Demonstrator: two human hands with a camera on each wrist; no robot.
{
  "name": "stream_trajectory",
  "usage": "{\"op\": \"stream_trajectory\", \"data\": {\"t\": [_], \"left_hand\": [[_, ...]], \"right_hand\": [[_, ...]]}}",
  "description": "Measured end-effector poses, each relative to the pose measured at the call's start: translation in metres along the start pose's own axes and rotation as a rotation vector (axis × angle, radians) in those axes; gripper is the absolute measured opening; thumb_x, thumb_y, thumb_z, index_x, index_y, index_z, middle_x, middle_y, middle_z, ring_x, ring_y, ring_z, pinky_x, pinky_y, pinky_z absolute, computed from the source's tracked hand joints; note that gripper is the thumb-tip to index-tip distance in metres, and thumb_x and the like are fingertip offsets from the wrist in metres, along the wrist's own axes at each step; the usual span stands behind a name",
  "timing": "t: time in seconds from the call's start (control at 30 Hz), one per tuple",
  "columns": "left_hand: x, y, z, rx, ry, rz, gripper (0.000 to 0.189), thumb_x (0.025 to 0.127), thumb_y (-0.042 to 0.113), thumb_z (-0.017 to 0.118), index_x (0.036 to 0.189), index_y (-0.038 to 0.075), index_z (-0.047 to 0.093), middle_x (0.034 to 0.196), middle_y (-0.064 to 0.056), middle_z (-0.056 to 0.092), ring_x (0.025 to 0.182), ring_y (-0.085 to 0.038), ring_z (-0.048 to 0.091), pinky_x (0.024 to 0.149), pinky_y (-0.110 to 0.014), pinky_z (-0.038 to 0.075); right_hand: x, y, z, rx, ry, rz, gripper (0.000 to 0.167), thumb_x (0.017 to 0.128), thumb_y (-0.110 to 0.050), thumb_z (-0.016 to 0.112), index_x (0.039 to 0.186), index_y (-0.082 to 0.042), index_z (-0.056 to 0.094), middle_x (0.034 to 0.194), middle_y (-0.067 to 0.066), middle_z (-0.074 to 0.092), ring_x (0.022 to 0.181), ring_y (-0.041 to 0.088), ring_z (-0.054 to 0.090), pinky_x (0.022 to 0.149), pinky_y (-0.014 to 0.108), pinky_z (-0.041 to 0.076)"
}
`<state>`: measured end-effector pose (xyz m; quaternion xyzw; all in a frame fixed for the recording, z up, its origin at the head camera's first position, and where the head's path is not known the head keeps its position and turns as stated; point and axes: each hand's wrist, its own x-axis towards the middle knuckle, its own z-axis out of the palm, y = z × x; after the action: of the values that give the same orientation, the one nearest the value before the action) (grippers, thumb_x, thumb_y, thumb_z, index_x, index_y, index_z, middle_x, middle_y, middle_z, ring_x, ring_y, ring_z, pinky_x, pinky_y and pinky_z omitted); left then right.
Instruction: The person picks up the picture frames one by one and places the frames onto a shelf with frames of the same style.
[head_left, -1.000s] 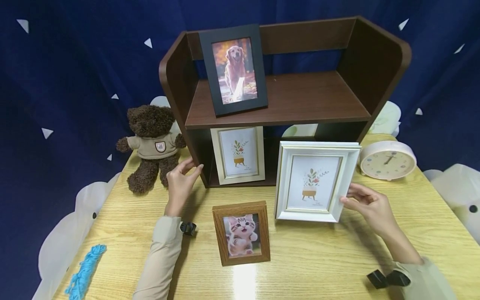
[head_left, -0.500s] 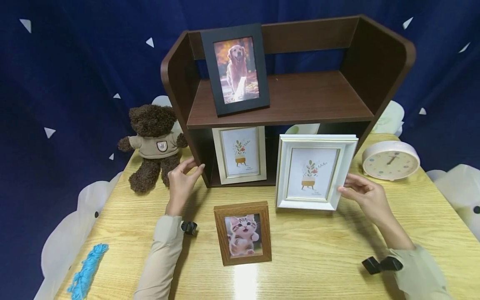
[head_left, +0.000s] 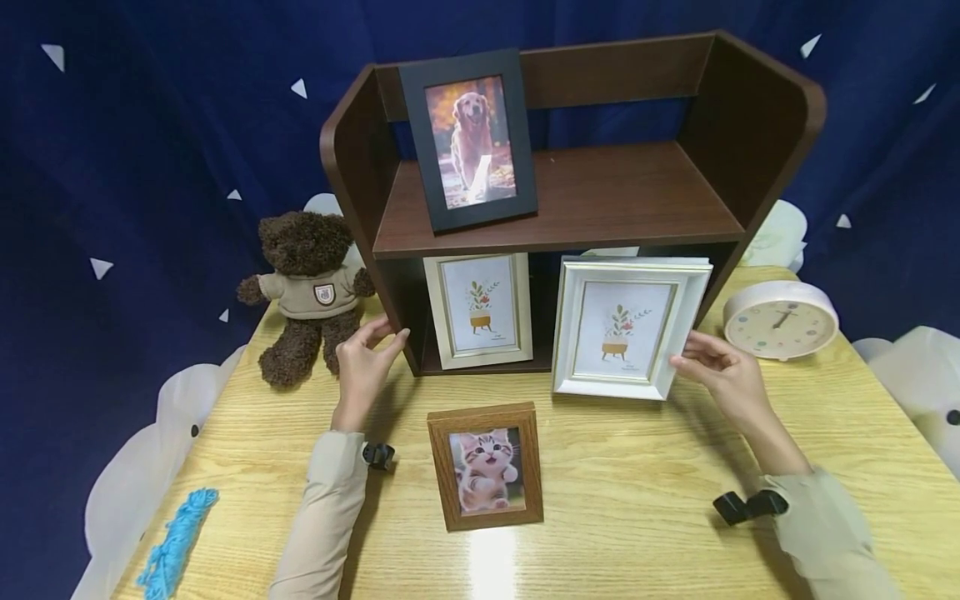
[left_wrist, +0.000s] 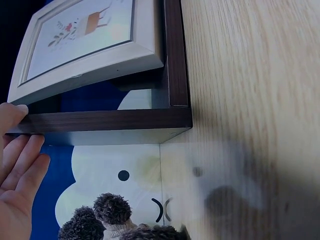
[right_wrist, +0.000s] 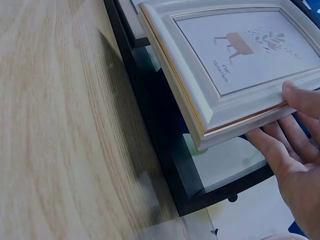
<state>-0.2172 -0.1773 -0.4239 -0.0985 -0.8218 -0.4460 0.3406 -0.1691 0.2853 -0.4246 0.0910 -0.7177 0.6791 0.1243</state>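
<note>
Moved closer to the shelf (head_left: pixel 622 187) since the earlier frame, the white photo frame (head_left: pixel 626 329) is held, in the head view, before the right half of the lower compartment (head_left: pixel 542 354), pinched at its right edge by the right hand (head_left: pixel 727 379). The left side panel (head_left: pixel 360 158) is gripped by the left hand (head_left: pixel 366 367), and a cream photo frame (head_left: pixel 480 310) is propped inside, toward the left. In the left wrist view, that panel is seen clasped, with the teddy bear (left_wrist: pixel 82 225) partly visible beyond it. In the right wrist view, the white photo frame is gripped along one edge.
</note>
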Motion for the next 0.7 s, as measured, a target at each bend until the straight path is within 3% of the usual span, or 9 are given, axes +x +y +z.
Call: {"op": "stream_trajectory", "data": {"t": [0.13, 0.37, 0.7], "left_hand": [[-0.001, 0.000, 0.000, 0.007, -0.003, 0.000, 0.026, 0.078, 0.006, 0.077, 0.099, -0.007, 0.070, 0.085, -0.021, 0.072, 0.078, -0.035, 0.070, 0.075, -0.047, 0.055], [-0.002, 0.000, 0.000, 0.023, -0.002, 0.013, 0.026, 0.078, 0.006, 0.078, 0.098, -0.007, 0.070, 0.085, -0.021, 0.072, 0.077, -0.035, 0.070, 0.074, -0.046, 0.055], [0.000, 0.000, 0.000, 0.013, 0.010, 0.023, 0.026, 0.077, 0.005, 0.078, 0.097, -0.009, 0.069, 0.085, -0.022, 0.071, 0.078, -0.035, 0.070, 0.075, -0.046, 0.055]], "right_hand": [[0.005, -0.004, 0.005, -0.061, 0.009, 0.010, 0.045, 0.081, 0.010, 0.068, 0.102, -0.030, 0.067, 0.086, -0.016, 0.070, 0.077, -0.004, 0.065, 0.069, 0.009, 0.051], [0.012, 0.000, 0.009, 0.023, -0.010, 0.032, 0.045, 0.081, 0.011, 0.067, 0.102, -0.028, 0.067, 0.087, -0.013, 0.070, 0.078, -0.002, 0.066, 0.070, 0.012, 0.053], [0.019, 0.004, 0.010, 0.043, 0.003, 0.030, 0.043, 0.082, 0.011, 0.066, 0.104, -0.026, 0.067, 0.087, -0.012, 0.070, 0.077, -0.001, 0.066, 0.069, 0.011, 0.052]]}}
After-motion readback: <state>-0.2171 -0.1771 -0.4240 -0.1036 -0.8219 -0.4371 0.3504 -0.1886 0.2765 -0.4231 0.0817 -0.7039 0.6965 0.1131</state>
